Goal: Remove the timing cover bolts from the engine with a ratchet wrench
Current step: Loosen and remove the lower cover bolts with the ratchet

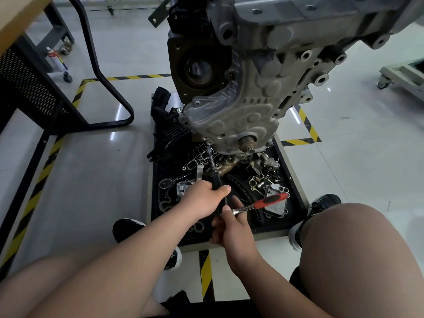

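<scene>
Loosening bolt [208, 143] low on timing cover [229, 120]: left grip [202, 199] clasps driver handle [216, 180], right grip [231, 228] clasps ratchet wrench [270, 200], probably coupled. Next: swing.

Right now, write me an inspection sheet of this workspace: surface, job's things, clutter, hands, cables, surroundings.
Surface: black tray on a glossy tiled floor, under the engine.
Job's things: timing cover still on the engine; black-handled driver with its tip at a bolt on the cover's lower edge; red-handled ratchet wrench.
Clutter: chain, second ratchet and loose parts in the tray.
Hands: left hand grips the driver handle; right hand holds the ratchet wrench near its head.
Cables: nothing seen.
Surroundings: hazard tape, desk frame, spray can.
</scene>
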`<act>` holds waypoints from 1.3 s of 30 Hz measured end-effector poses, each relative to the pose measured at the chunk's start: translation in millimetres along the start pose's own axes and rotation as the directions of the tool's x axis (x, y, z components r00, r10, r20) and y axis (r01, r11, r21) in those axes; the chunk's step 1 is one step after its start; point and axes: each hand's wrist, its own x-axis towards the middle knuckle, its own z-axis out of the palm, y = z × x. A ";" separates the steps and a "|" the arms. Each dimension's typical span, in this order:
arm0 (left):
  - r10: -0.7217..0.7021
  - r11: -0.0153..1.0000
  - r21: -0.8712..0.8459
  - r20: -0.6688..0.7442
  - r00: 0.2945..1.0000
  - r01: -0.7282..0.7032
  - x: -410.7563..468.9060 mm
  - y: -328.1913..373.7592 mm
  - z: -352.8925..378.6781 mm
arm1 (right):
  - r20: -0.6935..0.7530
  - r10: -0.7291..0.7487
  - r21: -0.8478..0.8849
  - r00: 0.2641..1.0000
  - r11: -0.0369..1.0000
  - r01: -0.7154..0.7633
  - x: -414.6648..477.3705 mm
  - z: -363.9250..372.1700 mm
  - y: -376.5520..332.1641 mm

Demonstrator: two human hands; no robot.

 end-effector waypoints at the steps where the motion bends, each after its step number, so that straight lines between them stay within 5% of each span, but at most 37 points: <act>1: 0.003 1.000 0.001 -0.002 1.000 -0.003 -0.1 0.1 0.3 | -0.018 -0.096 -0.133 0.995 0.987 0.093 -1.0 -0.8 2.6; 4: 0.002 1.000 0.003 -0.025 1.000 -0.002 -0.1 0.7 0.2 | 0.086 -0.313 -0.387 0.946 0.864 0.321 -7.0 -0.3 8.5; 8: 0.004 1.000 -0.023 -0.024 1.000 -0.005 -0.7 -2.3 -1.3 | 0.117 -0.311 -0.403 0.943 0.853 0.331 -9.3 3.2 8.4; 15: -0.045 0.997 -0.055 -0.005 0.999 0.045 1.7 0.9 -4.5 | 0.053 0.016 0.020 0.998 1.000 -0.017 1.8 1.2 -0.9; 23: -0.046 0.997 -0.055 0.057 0.997 0.049 1.3 1.5 1.4 | 0.253 0.324 0.514 0.912 0.753 -0.410 10.0 -2.6 -8.0; 28: -0.052 0.997 -0.055 0.052 0.997 0.055 0.6 1.1 0.4 | 0.371 0.378 0.561 0.848 0.636 -0.530 8.4 0.0 -9.0; 39: -0.016 0.999 -0.039 0.014 1.000 0.016 -1.9 0.6 0.6 | 0.383 0.392 0.578 0.836 0.605 -0.548 6.0 0.8 -13.3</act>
